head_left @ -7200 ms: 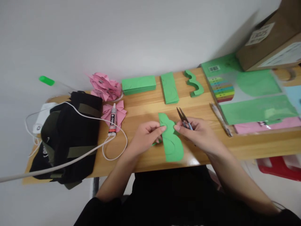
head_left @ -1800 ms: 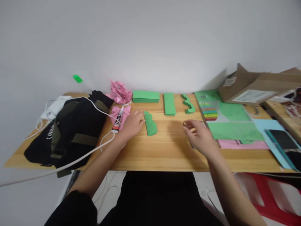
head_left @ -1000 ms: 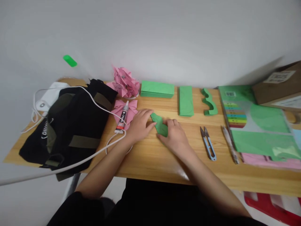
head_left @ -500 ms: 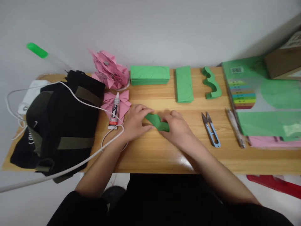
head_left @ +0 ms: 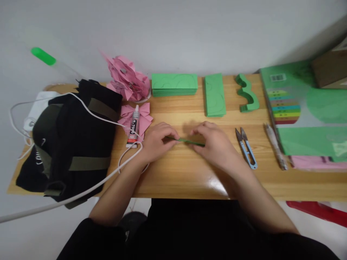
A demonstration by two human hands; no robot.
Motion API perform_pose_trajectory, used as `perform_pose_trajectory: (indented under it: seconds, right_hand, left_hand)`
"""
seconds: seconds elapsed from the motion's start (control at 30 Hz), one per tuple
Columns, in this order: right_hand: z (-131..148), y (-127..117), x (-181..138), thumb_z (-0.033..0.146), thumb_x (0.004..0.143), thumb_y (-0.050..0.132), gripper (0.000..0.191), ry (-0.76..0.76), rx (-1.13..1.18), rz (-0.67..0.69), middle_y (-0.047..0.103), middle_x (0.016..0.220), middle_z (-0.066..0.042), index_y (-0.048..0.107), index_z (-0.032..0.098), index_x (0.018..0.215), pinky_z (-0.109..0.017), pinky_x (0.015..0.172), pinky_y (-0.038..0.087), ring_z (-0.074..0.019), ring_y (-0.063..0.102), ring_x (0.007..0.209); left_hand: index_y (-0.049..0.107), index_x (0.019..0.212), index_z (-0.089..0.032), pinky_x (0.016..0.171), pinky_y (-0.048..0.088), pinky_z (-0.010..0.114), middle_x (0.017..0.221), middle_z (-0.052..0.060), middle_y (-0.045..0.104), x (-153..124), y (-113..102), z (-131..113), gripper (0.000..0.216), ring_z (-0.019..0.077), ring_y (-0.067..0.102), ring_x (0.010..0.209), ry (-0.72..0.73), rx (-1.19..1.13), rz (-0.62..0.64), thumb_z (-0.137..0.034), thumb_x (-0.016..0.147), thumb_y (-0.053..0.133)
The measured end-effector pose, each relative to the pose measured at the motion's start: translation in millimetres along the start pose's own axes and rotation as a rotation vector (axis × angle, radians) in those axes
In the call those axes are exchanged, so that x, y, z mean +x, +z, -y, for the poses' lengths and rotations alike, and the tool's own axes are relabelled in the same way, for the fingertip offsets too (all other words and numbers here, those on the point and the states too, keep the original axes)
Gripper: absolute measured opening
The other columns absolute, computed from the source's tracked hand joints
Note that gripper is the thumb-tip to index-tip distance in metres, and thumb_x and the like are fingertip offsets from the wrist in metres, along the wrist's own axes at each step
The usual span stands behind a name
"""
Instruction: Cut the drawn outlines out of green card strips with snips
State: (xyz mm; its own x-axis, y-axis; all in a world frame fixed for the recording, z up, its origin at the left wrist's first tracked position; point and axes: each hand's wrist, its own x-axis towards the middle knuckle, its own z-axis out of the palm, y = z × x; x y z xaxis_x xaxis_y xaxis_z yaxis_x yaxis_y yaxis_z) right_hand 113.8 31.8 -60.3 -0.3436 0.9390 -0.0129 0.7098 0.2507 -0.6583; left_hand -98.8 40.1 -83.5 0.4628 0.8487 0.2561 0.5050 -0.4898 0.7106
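Note:
Between my hands, a piece of green paper [head_left: 186, 141] stands almost edge-on, so only a thin strip of it shows. My left hand [head_left: 159, 140] is closed, with thumb and fingertips pinching the paper's left part. My right hand [head_left: 215, 142] curves around the right end; its thumb and fingers are apart, and the paper's end lies close to or against the thumb. A glue tube [head_left: 133, 127] rests on a pink paper bow [head_left: 146, 117] just left of my left hand. Thread snips [head_left: 246, 148] with blue handles lie to the right of my right hand.
Behind are two green paper stacks [head_left: 174, 85] [head_left: 214, 94], a wavy green cutout stack [head_left: 248, 93] and pink folded paper [head_left: 128, 79]. A pen [head_left: 275, 147] lies beside a green paper pack [head_left: 325, 141]. A black bag [head_left: 78, 144] and a white cable [head_left: 89, 190] occupy the left.
The green paper has turned from showing its broad face to nearly edge-on. My right hand has moved slightly right and its fingers have spread from the paper; my left hand still pinches it.

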Motion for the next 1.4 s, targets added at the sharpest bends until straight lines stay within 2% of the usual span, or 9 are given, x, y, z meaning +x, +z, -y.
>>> perform_pose_trajectory:
  seconds: [0.1, 0.33, 0.5, 0.73, 0.97, 1.13, 1.4]
  right_hand:
    - [-3, -5, 3, 0.003, 0.072, 0.064, 0.017, -0.028, 0.031, 0.007, 0.065, 0.077, -0.005, 0.067, 0.02, 0.074, -0.038, 0.075, 0.048, -0.0245, 0.062, 0.079]
    - [-10, 11, 13, -0.001, 0.067, 0.063, 0.023, -0.07, 0.141, 0.055, 0.07, 0.081, -0.005, 0.069, 0.018, 0.078, -0.035, 0.078, 0.049, -0.0224, 0.064, 0.081]
    - [-12, 17, 13, 0.0, 0.067, 0.062, 0.022, -0.065, 0.2, 0.038, 0.069, 0.08, -0.005, 0.069, 0.018, 0.076, -0.035, 0.077, 0.049, -0.0218, 0.064, 0.08]
    - [-10, 11, 9, 0.008, 0.075, 0.062, 0.015, -0.074, 0.288, 0.027, 0.07, 0.082, -0.006, 0.072, 0.018, 0.08, -0.035, 0.075, 0.05, -0.0212, 0.065, 0.078]
    - [-9, 1, 8, 0.014, 0.077, 0.067, 0.009, -0.111, 0.43, 0.055, 0.073, 0.081, -0.002, 0.073, 0.02, 0.08, -0.031, 0.071, 0.053, -0.0176, 0.068, 0.074]
    - [-4, -3, 7, 0.019, 0.075, 0.072, 0.004, -0.072, 0.552, 0.059, 0.074, 0.079, -0.002, 0.072, 0.02, 0.079, -0.031, 0.072, 0.054, -0.0179, 0.068, 0.074]
    - [-2, 1, 6, 0.017, 0.077, 0.069, 0.003, -0.136, 0.483, -0.006, 0.071, 0.08, -0.002, 0.07, 0.02, 0.079, -0.033, 0.073, 0.052, -0.0181, 0.066, 0.075]
  left_hand:
    - [0.062, 0.076, -0.019, 0.076, 0.049, 0.033, 0.08, 0.003, 0.072, 0, 0, -2, 0.007, 0.0178, 0.065, 0.079, 0.007, -0.015, -0.037, -0.013, 0.079, 0.065]
    - [0.063, 0.086, -0.018, 0.082, 0.049, 0.036, 0.088, 0.005, 0.07, 5, 21, 2, 0.009, 0.0204, 0.062, 0.087, 0.034, 0.06, 0.015, -0.012, 0.079, 0.061]
    - [0.066, 0.086, -0.017, 0.083, 0.046, 0.039, 0.091, 0.008, 0.068, 6, 31, 8, 0.01, 0.0229, 0.059, 0.09, 0.032, 0.089, 0.034, -0.013, 0.08, 0.059]
    - [0.066, 0.081, -0.017, 0.08, 0.044, 0.037, 0.086, 0.007, 0.067, 6, 25, 3, 0.01, 0.0217, 0.058, 0.086, -0.008, 0.079, 0.067, -0.02, 0.086, 0.058]
    - [0.065, 0.076, -0.016, 0.062, 0.041, 0.026, 0.069, 0.001, 0.063, 0, 18, -7, 0.016, 0.014, 0.056, 0.065, -0.046, -0.018, 0.119, -0.022, 0.088, 0.056]
    - [0.063, 0.072, -0.016, 0.059, 0.039, 0.023, 0.065, -0.002, 0.061, -2, 17, -12, 0.017, 0.0115, 0.054, 0.061, -0.065, -0.07, 0.117, -0.02, 0.088, 0.057]
    - [0.055, 0.063, -0.016, 0.055, 0.034, 0.023, 0.058, -0.003, 0.052, -1, 16, -12, 0.026, 0.0101, 0.048, 0.056, -0.068, -0.063, 0.076, -0.022, 0.088, 0.057]
